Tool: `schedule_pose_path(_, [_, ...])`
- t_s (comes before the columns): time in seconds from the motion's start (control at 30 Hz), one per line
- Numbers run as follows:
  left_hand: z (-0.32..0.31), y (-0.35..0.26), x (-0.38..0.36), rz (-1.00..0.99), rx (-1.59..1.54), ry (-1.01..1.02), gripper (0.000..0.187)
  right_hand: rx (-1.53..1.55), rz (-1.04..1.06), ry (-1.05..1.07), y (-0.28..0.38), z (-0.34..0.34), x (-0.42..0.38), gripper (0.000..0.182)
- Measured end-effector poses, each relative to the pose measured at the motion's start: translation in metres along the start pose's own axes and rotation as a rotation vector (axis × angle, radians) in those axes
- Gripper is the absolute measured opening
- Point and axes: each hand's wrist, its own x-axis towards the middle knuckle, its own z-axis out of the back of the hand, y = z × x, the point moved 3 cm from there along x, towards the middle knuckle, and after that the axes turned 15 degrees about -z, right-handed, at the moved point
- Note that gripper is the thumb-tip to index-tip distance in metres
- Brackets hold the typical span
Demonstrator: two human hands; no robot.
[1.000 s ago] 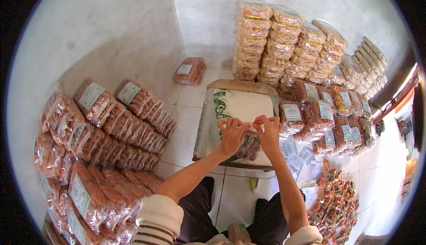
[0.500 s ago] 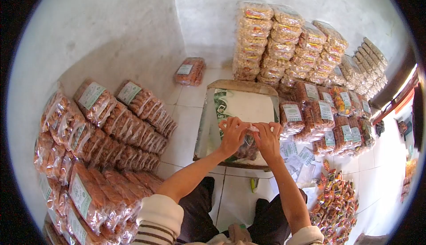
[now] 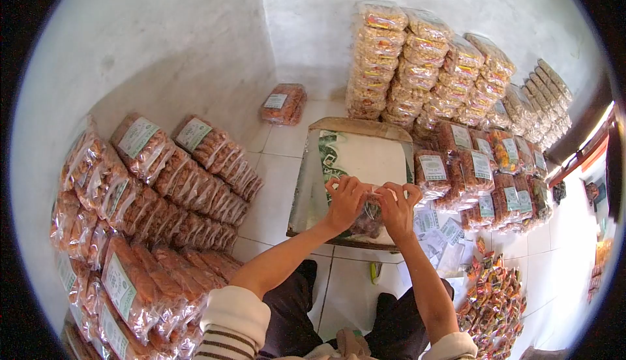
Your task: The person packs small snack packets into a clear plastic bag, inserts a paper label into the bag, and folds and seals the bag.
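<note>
A clear plastic bag (image 3: 369, 222) with dark reddish-brown contents rests at the near end of a low table (image 3: 378, 158) with a pale top. My left hand (image 3: 345, 203) pinches the upper edge of this bag on its left side. On the right side, my right hand (image 3: 396, 211) grips the same edge, with its thumb and fingers closed. The edge is stretched between both hands. My fingers partly cover the bag, and its exact contents are hard to make out.
Stacked packs of brown snacks (image 3: 163, 164) fill the left side. Tall stacks of pale snack packs (image 3: 378, 60) stand against the back wall. Labelled packs (image 3: 473, 164) lie right of the table, near loose paper labels (image 3: 450, 229) and a heap of small colourful packets (image 3: 492, 295). A yellow-green tool (image 3: 375, 272) lies on the floor.
Both hands have moved slightly apart along the bag's edge, which now looks more stretched. The whole view has shifted a little.
</note>
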Motion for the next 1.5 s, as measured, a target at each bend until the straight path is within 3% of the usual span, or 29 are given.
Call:
schedule_pose_path(0.07, [0.0, -0.001, 0.0, -0.004, -0.011, 0.004, 0.016, -0.005, -0.018, 0.005, 0.002, 0.002, 0.001, 0.019])
schedule_pose_path(0.23, [0.001, -0.001, -0.001, 0.015, -0.034, -0.012, 0.017, 0.078, -0.261, 0.251, -0.004, -0.002, 0.008, 0.008])
schedule_pose_path(0.37, [0.007, -0.006, 0.0, 0.017, -0.058, -0.028, 0.022, 0.086, -0.375, 0.406, -0.017, -0.006, 0.011, 0.01])
schedule_pose_path(0.47, [0.014, -0.012, 0.005, 0.033, -0.103, -0.028, 0.033, 0.101, -0.412, 0.584, -0.031, -0.015, 0.018, 0.014])
schedule_pose_path(0.53, [0.014, -0.014, 0.006, -0.006, -0.037, -0.022, 0.041, 0.189, -0.579, 0.898, -0.038, -0.021, 0.024, 0.02])
schedule_pose_path(0.67, [0.013, -0.007, 0.011, -0.017, -0.039, -0.029, 0.043, 0.246, -0.335, 1.013, -0.056, -0.05, 0.039, 0.025])
schedule_pose_path(0.73, [0.015, -0.001, 0.017, 0.0, -0.04, -0.037, 0.041, 0.425, -0.589, 1.134, -0.046, -0.044, 0.048, 0.024])
schedule_pose_path(0.77, [0.016, 0.002, 0.018, 0.0, -0.037, -0.036, 0.041, 0.428, -0.587, 1.134, -0.038, -0.039, 0.049, 0.024])
schedule_pose_path(0.83, [0.013, 0.008, 0.018, -0.008, -0.139, -0.053, 0.04, -0.002, -0.373, 0.871, -0.025, -0.028, 0.05, 0.021])
schedule_pose_path(0.93, [0.01, 0.006, 0.013, -0.02, -0.278, 0.012, 0.039, -0.053, -0.264, 0.8, -0.032, -0.028, 0.034, 0.016])
schedule_pose_path(1.07, [0.012, -0.007, 0.01, -0.139, -0.165, 0.046, 0.037, -0.016, -0.331, 0.81, -0.039, -0.023, 0.016, 0.014])
schedule_pose_path(1.13, [0.014, -0.009, 0.01, -0.16, -0.109, 0.06, 0.034, -0.011, -0.355, 0.68, -0.033, -0.019, 0.013, 0.013])
schedule_pose_path(1.27, [0.019, -0.014, 0.008, -0.223, -0.043, 0.111, 0.034, -0.032, -0.424, 0.745, -0.026, -0.01, 0.015, 0.014])
schedule_pose_path(1.33, [0.018, -0.017, 0.007, -0.261, -0.024, 0.077, 0.034, -0.182, -0.177, 0.447, -0.02, 0.0, 0.016, 0.014])
schedule_pose_path(1.47, [0.018, -0.019, 0.008, -0.267, 0.001, 0.079, 0.036, -0.11, -0.164, 0.448, -0.013, 0.011, 0.017, 0.013])
schedule_pose_path(1.5, [0.019, -0.02, 0.008, -0.282, 0.014, 0.085, 0.034, -0.075, -0.063, 0.388, -0.015, 0.012, 0.011, 0.012])
